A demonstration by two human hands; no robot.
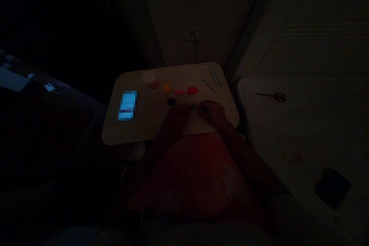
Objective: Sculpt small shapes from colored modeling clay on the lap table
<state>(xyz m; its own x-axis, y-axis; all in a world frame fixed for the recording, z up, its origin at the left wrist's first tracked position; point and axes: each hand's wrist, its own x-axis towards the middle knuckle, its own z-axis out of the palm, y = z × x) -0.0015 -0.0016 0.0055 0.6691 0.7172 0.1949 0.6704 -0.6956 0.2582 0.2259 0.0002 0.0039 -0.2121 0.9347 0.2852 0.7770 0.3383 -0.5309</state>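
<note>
Room: dark; plain wall (170, 15), socket (193, 32) with cord plugged in.
Table (150, 125): pale wood-grain top, rounded corners.
Hands: left hand (179, 115) lowered, right hand (213, 111) with fingers curled; cannot tell whether either grips.
Lit screen (127, 104): table's left; pixelated, writing unreadable.
Tub (150, 79): pale, near back edge.
Lumps: orange lump (166, 88), pink lump (179, 92), red lump (193, 90), loosely in line.
Sticks (209, 85): three, bluish, back right.
Green piece (194, 105): between the hands, at the fingertips.
</note>
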